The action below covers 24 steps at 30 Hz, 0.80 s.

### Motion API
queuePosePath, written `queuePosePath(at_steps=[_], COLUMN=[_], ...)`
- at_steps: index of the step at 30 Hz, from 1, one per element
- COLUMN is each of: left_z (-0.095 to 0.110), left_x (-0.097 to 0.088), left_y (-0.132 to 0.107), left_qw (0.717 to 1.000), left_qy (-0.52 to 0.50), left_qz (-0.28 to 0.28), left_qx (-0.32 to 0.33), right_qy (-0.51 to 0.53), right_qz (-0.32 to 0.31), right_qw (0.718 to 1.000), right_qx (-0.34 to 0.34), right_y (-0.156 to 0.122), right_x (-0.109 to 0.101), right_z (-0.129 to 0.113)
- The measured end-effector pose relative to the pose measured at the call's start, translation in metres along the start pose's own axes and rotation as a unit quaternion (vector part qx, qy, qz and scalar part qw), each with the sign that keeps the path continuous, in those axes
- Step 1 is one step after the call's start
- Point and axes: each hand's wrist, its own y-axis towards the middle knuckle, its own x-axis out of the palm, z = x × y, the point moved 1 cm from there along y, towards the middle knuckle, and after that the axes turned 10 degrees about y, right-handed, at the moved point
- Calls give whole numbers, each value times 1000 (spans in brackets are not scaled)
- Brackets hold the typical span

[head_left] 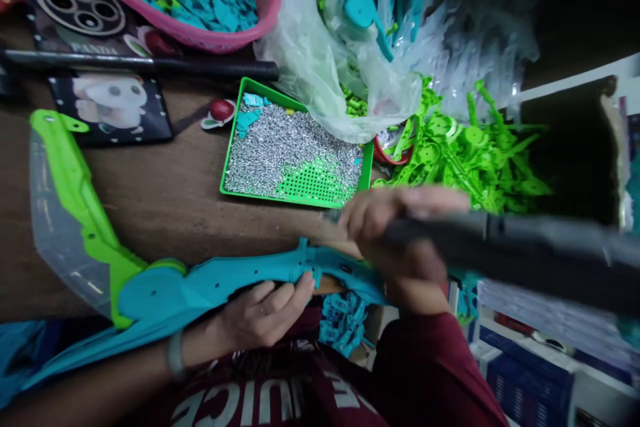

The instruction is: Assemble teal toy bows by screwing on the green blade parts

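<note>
My left hand (pixel 265 310) grips a long teal plastic toy part (pixel 240 280) from below, fingers curled round its edge. The teal part joins a bright green curved piece with a clear blade (pixel 65 213) at the left. My right hand (pixel 395 233) is closed round a dark grey power tool (pixel 525 257), blurred by motion, with its tip near the teal part. A green tray (pixel 295 197) full of small silver screws lies just beyond my hands.
A pink basket (pixel 240 27) of teal pieces stands at the back. A clear plastic bag (pixel 320 60) and a heap of green plastic parts (pixel 465 153) lie at the right. A black rod (pixel 140 65) and printed cards (pixel 110 107) lie at the left.
</note>
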Motion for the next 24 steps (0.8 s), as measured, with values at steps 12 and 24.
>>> queuePosePath(at_steps=[12, 24], left_z=[-2, -5], left_x=[-3, -6], left_y=[-4, 2], left_qw=[999, 997], left_qy=[32, -17], left_qz=[-31, -69], left_qx=[15, -7], right_qy=[-1, 67], right_qz=[181, 148], right_qw=[982, 986], right_qx=[-55, -32], right_y=[25, -13], right_x=[-11, -3], right_z=[60, -24])
